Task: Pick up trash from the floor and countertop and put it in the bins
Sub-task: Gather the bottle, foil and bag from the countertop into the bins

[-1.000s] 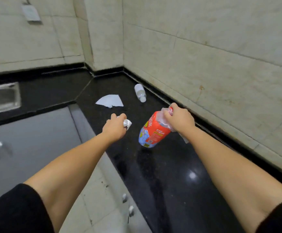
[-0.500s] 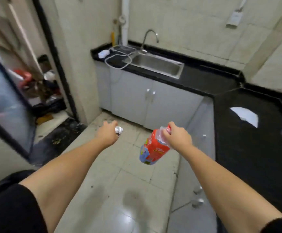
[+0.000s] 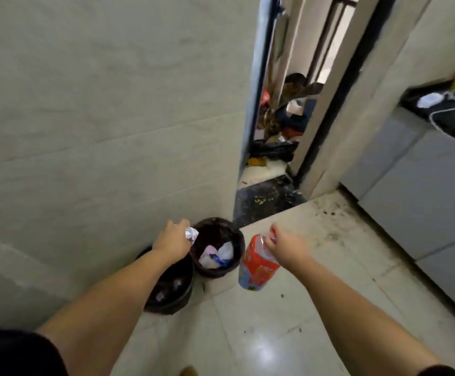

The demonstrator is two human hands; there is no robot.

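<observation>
- Left hand (image 3: 172, 240) pinches a crumpled silver foil ball (image 3: 191, 234) over the far black-lined bin (image 3: 217, 249), apparently ready to drop it.
- Right hand (image 3: 286, 244) grips a red-labelled clear plastic bottle (image 3: 256, 264) by its neck, hanging beside that bin's rim.
- A second black bin (image 3: 169, 289) stands nearer, touching it.

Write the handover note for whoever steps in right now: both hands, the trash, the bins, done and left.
Left hand: shut on a crumpled foil ball, at the far bin's rim.
Right hand: shut on the neck of a red-labelled plastic bottle, hanging beside that bin.
Far bin already holds some trash; near bin sits under the left forearm.
Done: both items carried to the bins.
Left: drop both in.
</observation>
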